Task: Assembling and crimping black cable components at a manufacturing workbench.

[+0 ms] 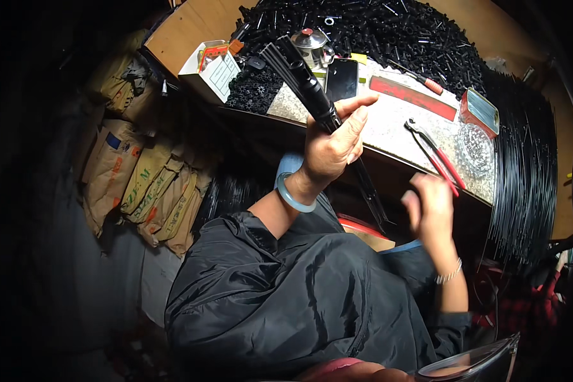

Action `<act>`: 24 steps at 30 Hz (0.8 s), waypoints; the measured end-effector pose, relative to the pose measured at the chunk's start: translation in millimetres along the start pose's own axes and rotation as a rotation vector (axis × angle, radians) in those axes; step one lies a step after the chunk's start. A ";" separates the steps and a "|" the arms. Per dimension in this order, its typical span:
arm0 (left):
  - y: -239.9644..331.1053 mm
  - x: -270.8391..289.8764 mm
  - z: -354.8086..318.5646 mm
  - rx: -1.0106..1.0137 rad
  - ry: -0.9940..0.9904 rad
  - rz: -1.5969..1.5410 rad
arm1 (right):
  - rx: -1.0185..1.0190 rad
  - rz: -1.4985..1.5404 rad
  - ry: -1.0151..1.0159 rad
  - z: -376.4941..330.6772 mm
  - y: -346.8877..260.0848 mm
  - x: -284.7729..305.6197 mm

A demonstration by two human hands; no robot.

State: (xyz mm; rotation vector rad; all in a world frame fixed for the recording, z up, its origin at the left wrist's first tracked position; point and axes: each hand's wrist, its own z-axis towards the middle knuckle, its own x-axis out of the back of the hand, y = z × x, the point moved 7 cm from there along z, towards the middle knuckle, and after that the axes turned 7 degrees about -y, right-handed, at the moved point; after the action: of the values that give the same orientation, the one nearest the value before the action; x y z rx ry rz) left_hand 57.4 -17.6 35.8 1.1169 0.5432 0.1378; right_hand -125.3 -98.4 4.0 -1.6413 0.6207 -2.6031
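Note:
My left hand (334,145) is closed round a slim black umbrella frame (309,89), which looks folded up. Its bundled rods fan out a little at the top end, and the lower end (369,191) slants down past the table's front edge. The index finger and thumb point forward beside it. My right hand (434,207) hovers off to the right, slightly blurred, with thumb and fingers apart and nothing visible in them. Close beyond it, red-handled pliers (436,153) lie at the table's edge, handles toward me.
Small black parts (388,38) are heaped at the back of the table (388,137). Long thin black rods (522,172) hang over its right side. A phone (342,79), lidded metal pot (310,48), white box (213,73), red strip (414,99) and glass dish (475,149) stand around. Paper sacks (153,178) lie left.

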 end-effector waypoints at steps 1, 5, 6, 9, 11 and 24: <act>-1.0 -2.9 0.1 -0.001 -0.007 -0.010 | 0.036 0.303 -0.132 -18.6 -18.7 -7.2; -4.0 -2.4 -18.2 -0.068 0.123 -0.409 | -0.181 0.770 -0.553 -85.0 -35.7 -58.1; -10.9 -12.5 -24.6 0.035 0.216 -0.535 | -0.190 0.766 -0.549 -84.5 -36.4 -56.3; -31.3 -33.9 -33.3 0.200 0.140 -0.849 | -0.388 1.197 0.164 -76.2 -3.0 -20.6; -28.7 -40.4 -31.2 0.123 -0.058 -0.995 | -0.389 1.143 0.089 -79.0 -8.9 -24.8; 4.8 -9.0 -30.2 -0.150 0.142 -0.394 | -0.471 1.471 -0.527 -92.7 -33.0 -60.1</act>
State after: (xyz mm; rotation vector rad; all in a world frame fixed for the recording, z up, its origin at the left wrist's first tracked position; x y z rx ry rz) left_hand 35.9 5.8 33.4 0.8405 0.8555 -0.0846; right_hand -171.7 -25.2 -71.9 -1.0324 1.5919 -0.9818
